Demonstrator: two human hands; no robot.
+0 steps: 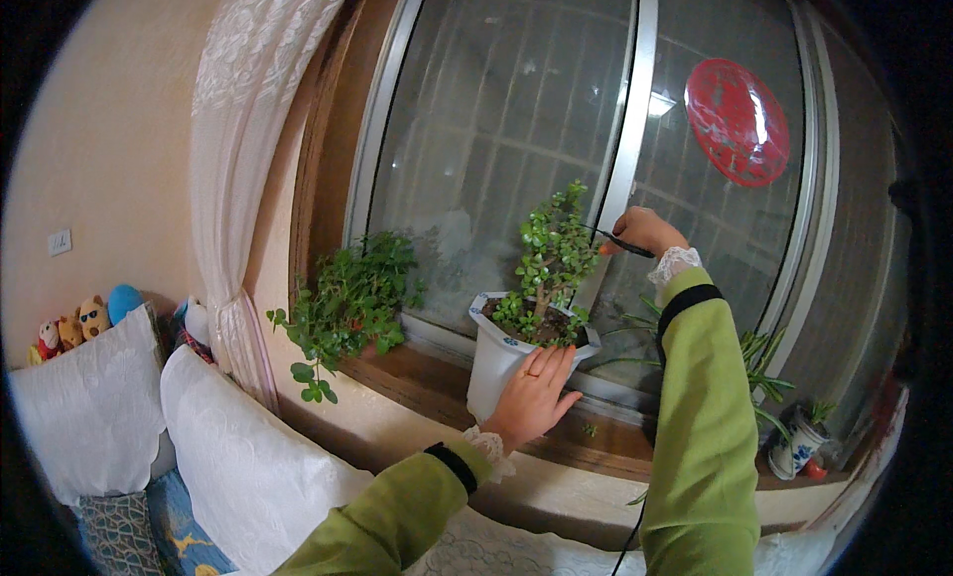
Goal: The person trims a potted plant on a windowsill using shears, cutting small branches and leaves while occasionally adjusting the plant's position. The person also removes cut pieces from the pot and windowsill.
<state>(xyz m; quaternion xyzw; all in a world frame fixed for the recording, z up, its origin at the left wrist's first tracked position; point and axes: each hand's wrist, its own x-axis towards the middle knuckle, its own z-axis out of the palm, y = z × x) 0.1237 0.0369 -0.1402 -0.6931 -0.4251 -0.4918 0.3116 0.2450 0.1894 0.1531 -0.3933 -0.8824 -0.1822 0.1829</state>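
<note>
A small leafy tree (pixel 556 238) grows in a white, angular pot (pixel 496 367) with blue markings, standing on the wooden windowsill (pixel 427 379). My left hand (pixel 536 397) rests against the front of the pot near its rim, fingers stretched out. At the upper right of the tree, my right hand (pixel 640 228) is closed on a thin black tool (pixel 627 244), whose far end reaches into the leaves; its exact kind is hard to make out. A bushy green plant (pixel 347 298) sits to the left of the pot.
A long-leaved plant (pixel 754 367) and a small patterned pot (pixel 794 442) stand at the right. A window (pixel 496 99) with a red oval decoration (pixel 737 121) is behind. A lace curtain (pixel 238 129), stuffed toys (pixel 91 320) and a white-covered sofa (pixel 228 437) occupy the left and foreground.
</note>
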